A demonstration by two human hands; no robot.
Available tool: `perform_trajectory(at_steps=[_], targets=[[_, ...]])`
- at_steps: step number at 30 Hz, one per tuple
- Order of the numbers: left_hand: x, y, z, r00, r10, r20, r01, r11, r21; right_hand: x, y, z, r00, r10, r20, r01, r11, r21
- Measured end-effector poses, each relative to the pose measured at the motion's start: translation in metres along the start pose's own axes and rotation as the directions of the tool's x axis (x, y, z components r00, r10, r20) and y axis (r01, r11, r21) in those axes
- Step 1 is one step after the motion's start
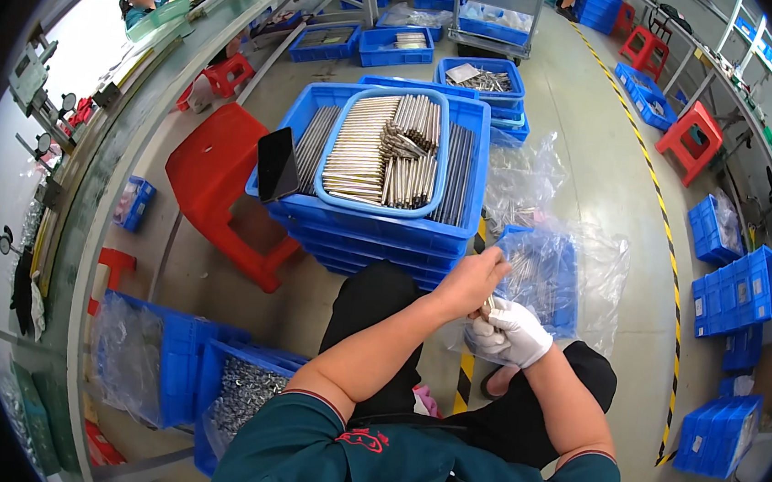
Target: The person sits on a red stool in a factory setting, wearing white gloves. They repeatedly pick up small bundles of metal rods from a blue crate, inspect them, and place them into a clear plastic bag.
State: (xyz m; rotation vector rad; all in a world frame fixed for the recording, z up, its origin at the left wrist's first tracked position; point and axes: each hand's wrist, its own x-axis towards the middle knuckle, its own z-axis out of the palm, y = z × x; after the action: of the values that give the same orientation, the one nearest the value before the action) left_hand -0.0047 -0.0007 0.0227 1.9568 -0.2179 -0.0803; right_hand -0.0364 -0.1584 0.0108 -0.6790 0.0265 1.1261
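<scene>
This is a factory workshop, its floor marked off with yellow-and-black striped tape (673, 376) and crowded with blue plastic crates (738, 286), some filled with metal rods (362, 147) or small metal parts (248, 399). A long workbench (83, 237) carrying what look like dial gauges (6, 240) runs down the left side, while red plastic stools (693, 139) and a metal-framed trolley (492, 41) stand about the room

A green counter (59, 304) occupies the left side; dial gauges (43, 145) stand along its outer edge. A red stool (214, 162) stands on the floor (595, 158) near its inner edge. Yellow-and-black tape (675, 358) marks the floor; stacked blue crates (738, 286) stand near the floor's right edge.
</scene>
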Motion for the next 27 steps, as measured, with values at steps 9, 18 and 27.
perform_trajectory(at_steps=[9,18,27], targets=[[-0.003,-0.004,-0.004,0.963,-0.239,0.127,0.254,0.639,-0.726,-0.020,-0.025,0.024,0.800,-0.466,-0.377,0.119,0.740,-0.662],[-0.003,-0.004,-0.010,0.929,-0.178,0.326,0.367,0.315,-0.875,-0.024,-0.027,0.013,0.826,-0.460,-0.325,0.208,0.786,-0.581],[-0.005,-0.005,-0.008,0.920,-0.153,0.360,0.390,0.280,-0.877,-0.024,-0.029,0.012,0.798,-0.495,-0.343,0.261,0.798,-0.544]])
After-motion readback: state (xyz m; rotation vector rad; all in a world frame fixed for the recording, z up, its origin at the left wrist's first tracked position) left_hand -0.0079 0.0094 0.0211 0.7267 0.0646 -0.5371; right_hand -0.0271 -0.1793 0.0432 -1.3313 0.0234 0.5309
